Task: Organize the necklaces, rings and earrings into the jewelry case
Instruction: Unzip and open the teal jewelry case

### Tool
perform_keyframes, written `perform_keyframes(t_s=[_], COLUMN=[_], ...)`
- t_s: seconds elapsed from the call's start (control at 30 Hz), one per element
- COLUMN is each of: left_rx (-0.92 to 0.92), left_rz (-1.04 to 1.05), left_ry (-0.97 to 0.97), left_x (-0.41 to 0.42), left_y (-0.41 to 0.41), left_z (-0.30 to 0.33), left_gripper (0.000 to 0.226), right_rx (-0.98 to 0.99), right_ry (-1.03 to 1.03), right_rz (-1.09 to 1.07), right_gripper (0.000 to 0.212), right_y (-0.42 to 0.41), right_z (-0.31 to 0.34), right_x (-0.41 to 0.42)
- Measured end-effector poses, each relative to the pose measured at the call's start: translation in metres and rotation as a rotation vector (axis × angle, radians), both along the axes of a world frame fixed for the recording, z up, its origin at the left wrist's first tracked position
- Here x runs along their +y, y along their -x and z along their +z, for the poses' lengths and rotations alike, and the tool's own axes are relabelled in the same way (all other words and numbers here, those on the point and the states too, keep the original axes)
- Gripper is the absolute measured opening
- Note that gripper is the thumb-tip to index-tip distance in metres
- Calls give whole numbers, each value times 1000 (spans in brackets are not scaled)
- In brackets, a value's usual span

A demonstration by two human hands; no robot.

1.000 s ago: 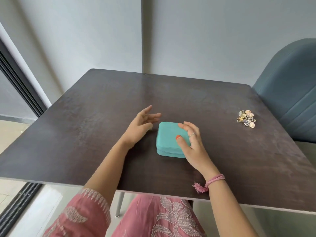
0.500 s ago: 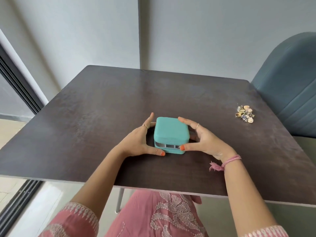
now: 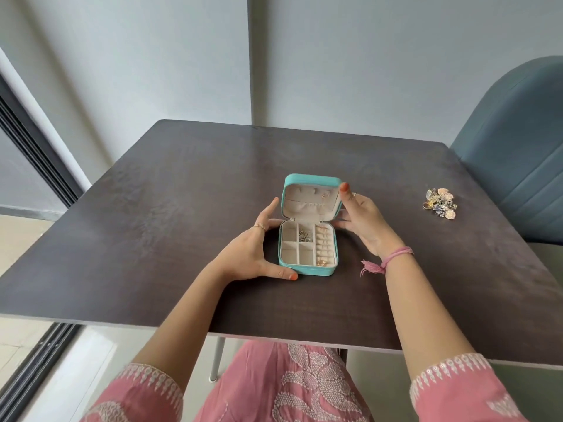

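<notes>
The teal jewelry case (image 3: 306, 271) sits open at the middle of the dark table (image 3: 152, 239), with its lid (image 3: 310, 179) standing upright. Inside are cream compartments; a thin chain (image 3: 304, 236) lies in one, and a gold ring (image 3: 321, 262) sits in the ring rolls on the right. My left hand (image 3: 246, 254) grips the base from the left, thumb at the front corner. My right hand (image 3: 364, 223) holds the lid's right edge, thumb on its top corner. A pile of loose jewelry (image 3: 440, 204) lies far right on the table.
A blue-grey upholstered chair (image 3: 511, 147) stands against the table's right side, close behind the jewelry pile. A grey wall runs behind the table. A dark sliding-door frame (image 3: 33, 153) is at the left.
The case was closed with both hands gripping its sides. Now the lid is swung up and back, and my right hand has risen with it.
</notes>
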State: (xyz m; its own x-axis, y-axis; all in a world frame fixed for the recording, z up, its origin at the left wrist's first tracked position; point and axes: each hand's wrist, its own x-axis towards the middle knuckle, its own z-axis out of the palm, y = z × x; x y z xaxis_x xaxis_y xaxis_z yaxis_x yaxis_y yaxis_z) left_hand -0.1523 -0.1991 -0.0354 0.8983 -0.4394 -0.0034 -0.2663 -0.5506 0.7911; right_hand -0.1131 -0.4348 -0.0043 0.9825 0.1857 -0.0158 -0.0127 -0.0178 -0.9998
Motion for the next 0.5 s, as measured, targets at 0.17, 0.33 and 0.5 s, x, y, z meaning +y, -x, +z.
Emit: perform_keyframes(t_s=[0.17,0.33,0.5], left_rx=[-3,-10,-13], left_rz=[-8,-14,-13], left_ry=[-14,-16,-13], left_x=[1,2,2], left_y=[-2,-2,-2], left_z=[-1,-1,-2], left_gripper=[135,133,134], right_rx=[85,121,127], right_ry=[-34,-57,-60], right_rz=[-108,-159,-167], right_gripper=[59,47,40], right_y=[-10,-16,-14], right_z=[-2,-9,-10], right_x=[6,9,11])
